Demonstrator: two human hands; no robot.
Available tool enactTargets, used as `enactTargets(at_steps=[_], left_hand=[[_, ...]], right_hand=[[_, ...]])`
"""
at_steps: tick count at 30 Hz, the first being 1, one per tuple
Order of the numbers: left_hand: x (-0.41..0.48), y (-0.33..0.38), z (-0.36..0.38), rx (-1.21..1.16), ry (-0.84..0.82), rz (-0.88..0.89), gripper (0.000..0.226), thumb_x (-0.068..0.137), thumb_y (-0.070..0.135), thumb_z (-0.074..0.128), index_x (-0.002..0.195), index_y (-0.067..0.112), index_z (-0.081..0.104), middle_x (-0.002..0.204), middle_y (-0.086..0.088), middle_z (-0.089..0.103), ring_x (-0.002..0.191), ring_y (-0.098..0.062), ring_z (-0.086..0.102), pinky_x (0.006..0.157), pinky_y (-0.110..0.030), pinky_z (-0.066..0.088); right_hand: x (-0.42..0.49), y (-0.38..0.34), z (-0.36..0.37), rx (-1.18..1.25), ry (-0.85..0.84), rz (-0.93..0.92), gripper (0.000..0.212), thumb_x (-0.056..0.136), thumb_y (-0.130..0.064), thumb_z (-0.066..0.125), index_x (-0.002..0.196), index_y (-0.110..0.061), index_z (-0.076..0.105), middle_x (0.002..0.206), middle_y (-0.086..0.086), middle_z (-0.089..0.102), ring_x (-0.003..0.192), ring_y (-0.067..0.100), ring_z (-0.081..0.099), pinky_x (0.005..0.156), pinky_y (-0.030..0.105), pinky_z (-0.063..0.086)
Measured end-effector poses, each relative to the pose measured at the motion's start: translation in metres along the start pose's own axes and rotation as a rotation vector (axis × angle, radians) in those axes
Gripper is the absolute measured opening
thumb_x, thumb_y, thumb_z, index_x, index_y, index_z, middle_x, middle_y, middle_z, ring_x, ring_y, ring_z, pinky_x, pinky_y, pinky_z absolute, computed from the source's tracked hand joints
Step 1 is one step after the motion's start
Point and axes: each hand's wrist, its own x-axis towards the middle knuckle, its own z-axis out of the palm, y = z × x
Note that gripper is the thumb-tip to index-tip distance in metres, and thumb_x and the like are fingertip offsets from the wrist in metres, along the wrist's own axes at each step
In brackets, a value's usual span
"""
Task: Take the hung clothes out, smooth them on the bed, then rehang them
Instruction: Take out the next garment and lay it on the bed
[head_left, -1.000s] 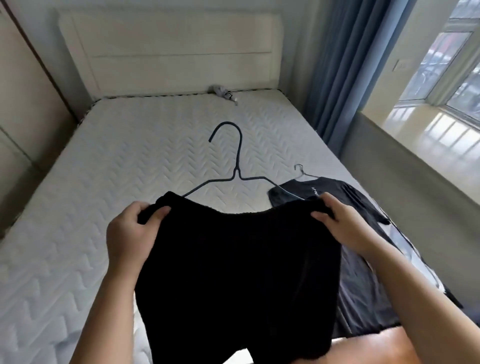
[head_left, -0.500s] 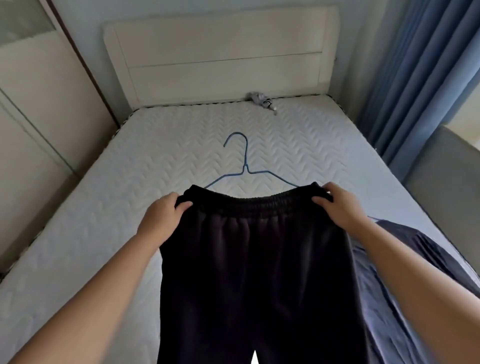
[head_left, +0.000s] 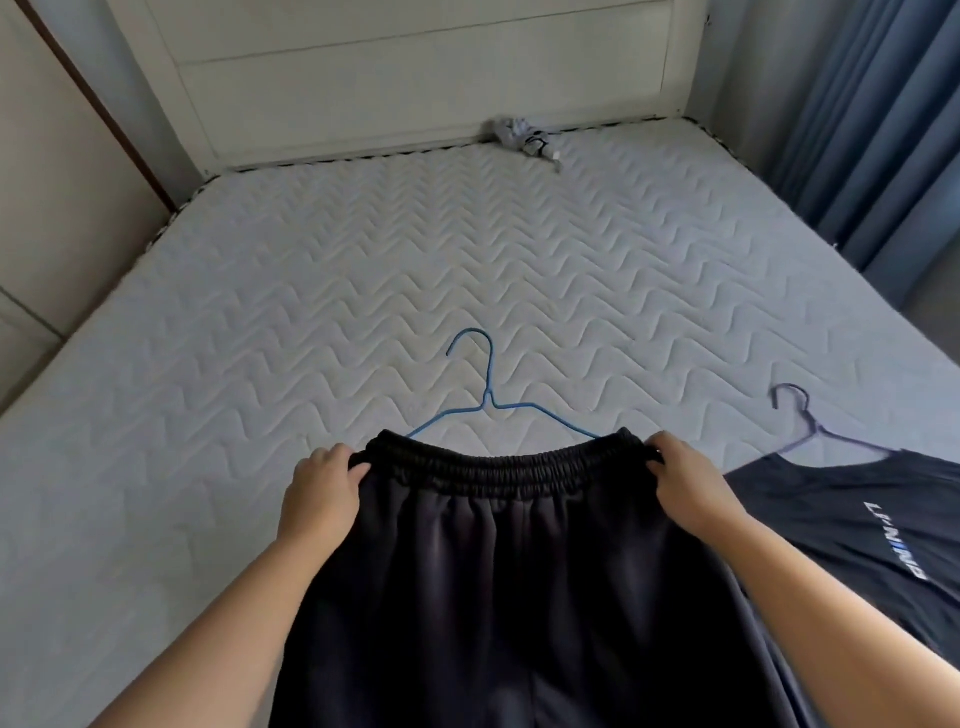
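Bed: two hangers, two garments

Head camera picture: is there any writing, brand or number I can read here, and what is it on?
"LI-NING": printed across the chest of the dark T-shirt lying on the bed; the letters are slightly blurred.
On the black trousers: no text shows.
On the small white tag by the grey bundle at the headboard: too small to read.

L hand & R hand bare; both forearms bare to frame edge
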Motion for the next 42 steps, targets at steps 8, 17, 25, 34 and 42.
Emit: enactTargets(at_steps=[8,17,25,34,42], left_hand=[[0.052,-0.030,0.124,-0.019,-0.116,-0.095,0.028,0.094,0.032,0.041,0.094,0.004,0.047,0.095,-0.016,0.052,0.090,-0.037,0.054,0.074,-0.043,0.045],[0.053,-0.062,0.197,-0.145,0.054,-0.154,0.025,0.087,0.025,0.056,0.075,0.005,0.050,0.072,-0.007,0.051,0.070,-0.034,0.054,0.059,-0.036,0.039],[0.048,-0.056,0.171,-0.216,-0.233,-0.332,0.033,0.088,0.032,0.054,0.113,0.010,0.053,0.111,-0.013,0.062,0.103,-0.035,0.056,0.083,-0.037,0.044],[-0.105,-0.025,0.080,-0.351,-0.170,-0.547,0.055,0.083,0.027,0.064,0.129,0.004,0.045,0.131,-0.015,0.051,0.122,-0.031,0.047,0.098,-0.041,0.040],[-0.271,-0.036,0.018,-0.680,-0.084,-0.676,0.025,0.086,0.010,0.060,0.109,0.006,0.053,0.109,-0.004,0.058,0.100,-0.021,0.055,0.087,-0.031,0.041]], right_hand=[[0.073,0.057,0.094,-0.088,-0.099,0.088,0.013,0.090,-0.003,0.040,0.097,-0.010,0.049,0.107,0.015,0.061,0.097,0.029,0.057,0.078,0.036,0.044],[0.085,0.082,0.130,-0.121,0.059,0.160,0.020,0.092,-0.030,0.046,0.109,-0.023,0.056,0.110,0.001,0.068,0.104,0.027,0.061,0.070,0.031,0.035],[0.073,0.065,0.115,0.020,-0.135,0.236,0.030,0.094,-0.023,0.045,0.121,-0.014,0.049,0.124,0.008,0.059,0.116,0.026,0.053,0.085,0.032,0.038],[-0.064,0.041,0.087,-0.066,-0.109,0.272,0.051,0.090,-0.018,0.048,0.139,-0.014,0.035,0.142,0.009,0.039,0.128,0.029,0.036,0.102,0.040,0.036],[-0.233,0.051,0.071,0.182,-0.160,0.385,0.044,0.089,-0.005,0.045,0.134,-0.008,0.043,0.135,0.012,0.048,0.127,0.027,0.043,0.102,0.035,0.034]])
